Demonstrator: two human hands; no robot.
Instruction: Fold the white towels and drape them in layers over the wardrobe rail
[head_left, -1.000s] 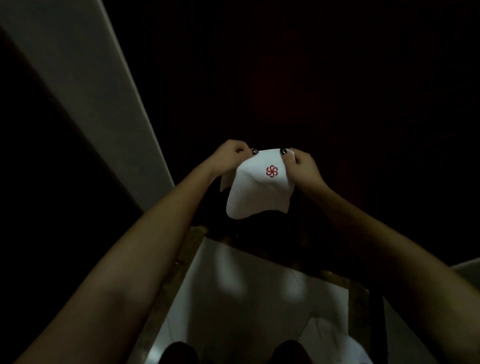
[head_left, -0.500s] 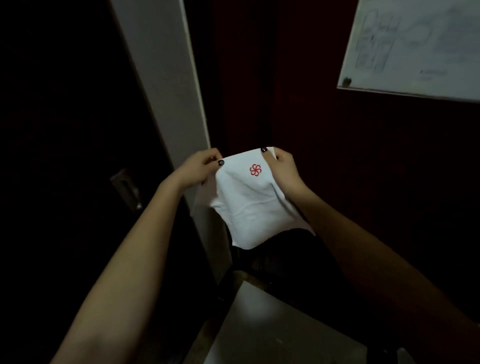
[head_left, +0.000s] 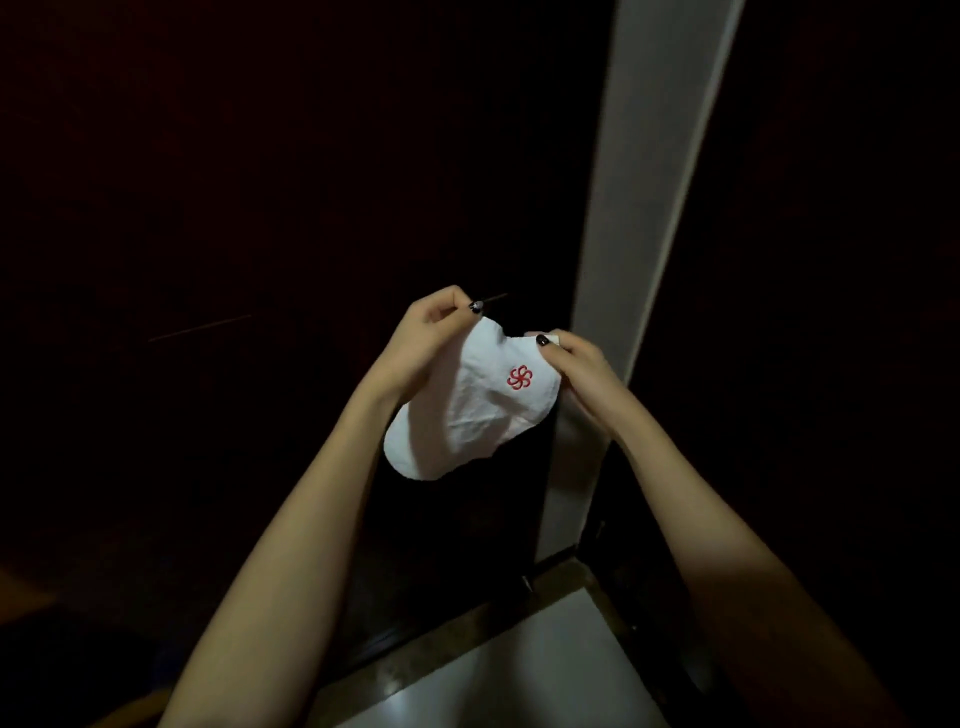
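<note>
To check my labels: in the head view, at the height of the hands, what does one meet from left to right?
left hand → white towel → right hand → pale upright frame

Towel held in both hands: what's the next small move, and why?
Probably carry the towel forward toward the rail: left hand and right hand pinch its top corners, it hangs free between them, draped on nothing yet. The rail is too dark to make out.

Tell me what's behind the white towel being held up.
Mostly a dark surface, with a pale upright panel at its right edge. The white towel hides whatever lies directly behind.
</note>
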